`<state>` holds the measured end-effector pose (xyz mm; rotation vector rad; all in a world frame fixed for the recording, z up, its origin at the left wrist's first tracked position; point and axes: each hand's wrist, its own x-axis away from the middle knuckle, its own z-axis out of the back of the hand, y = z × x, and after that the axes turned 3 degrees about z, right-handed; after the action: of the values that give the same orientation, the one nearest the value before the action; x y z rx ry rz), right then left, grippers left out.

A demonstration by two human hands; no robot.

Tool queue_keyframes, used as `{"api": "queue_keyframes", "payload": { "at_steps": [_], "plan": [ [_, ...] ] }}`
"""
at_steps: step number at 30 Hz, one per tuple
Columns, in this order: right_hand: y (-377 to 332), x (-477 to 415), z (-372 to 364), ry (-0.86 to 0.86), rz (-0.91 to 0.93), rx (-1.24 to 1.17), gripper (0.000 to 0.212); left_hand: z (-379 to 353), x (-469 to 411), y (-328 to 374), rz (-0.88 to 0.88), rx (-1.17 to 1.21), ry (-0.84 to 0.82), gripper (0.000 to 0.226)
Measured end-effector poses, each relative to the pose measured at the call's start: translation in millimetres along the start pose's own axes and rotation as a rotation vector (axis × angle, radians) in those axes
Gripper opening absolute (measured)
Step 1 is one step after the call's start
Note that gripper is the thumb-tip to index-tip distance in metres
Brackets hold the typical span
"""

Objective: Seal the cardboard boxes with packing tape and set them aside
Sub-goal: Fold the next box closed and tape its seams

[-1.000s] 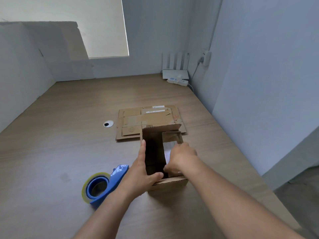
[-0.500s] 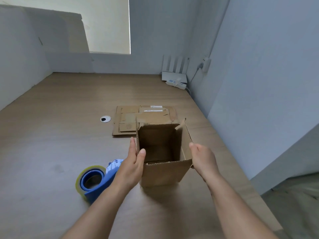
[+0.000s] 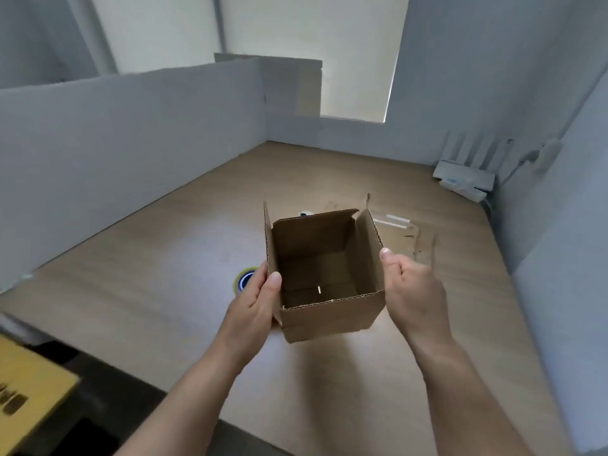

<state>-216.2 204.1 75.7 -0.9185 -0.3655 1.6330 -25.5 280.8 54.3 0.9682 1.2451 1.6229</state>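
A small open cardboard box [image 3: 329, 317] is held above the wooden table [image 3: 164, 274], its top flaps up and its inside bare. My left hand [image 3: 256, 304] grips its left wall, thumb over the rim and fingers outside. My right hand [image 3: 411, 291] holds the right wall, thumb pressed against the edge and fingers curled behind. The blue tape dispenser [image 3: 245, 280] with its yellowish roll lies on the table, mostly hidden behind my left hand and the box. Flattened cardboard [image 3: 418, 238] lies beyond the box to the right.
White partition walls [image 3: 131, 143] enclose the table on the left and back. A white router and power strip [image 3: 467, 179] sit in the far right corner. A yellow object [image 3: 29, 396] lies below the table's near left edge.
The view has swung to the left. Both hands have lifted the box off the table and turned it, and my right hand has closed onto its right wall.
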Motion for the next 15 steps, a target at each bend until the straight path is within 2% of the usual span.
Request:
{"api": "queue_keyframes", "payload": {
  "at_steps": [6, 8, 11, 15],
  "plan": [
    [-34, 24, -37, -0.212, 0.146, -0.135, 0.049, 38, 68, 3, 0.097, -0.051, 0.307, 0.019],
    [-50, 36, -50, -0.285, 0.189, -0.167, 0.049, 54, 88, 3, 0.122, -0.082, 0.403, 0.023],
    [-76, 55, -67, -0.385, 0.231, -0.185, 0.047, 78, 116, -2, 0.15, -0.111, 0.489, 0.043],
    [-111, 83, -83, -0.48, 0.305, -0.207, 0.045, 108, 149, -15, 0.201, -0.086, 0.577, 0.048]
  ]
}}
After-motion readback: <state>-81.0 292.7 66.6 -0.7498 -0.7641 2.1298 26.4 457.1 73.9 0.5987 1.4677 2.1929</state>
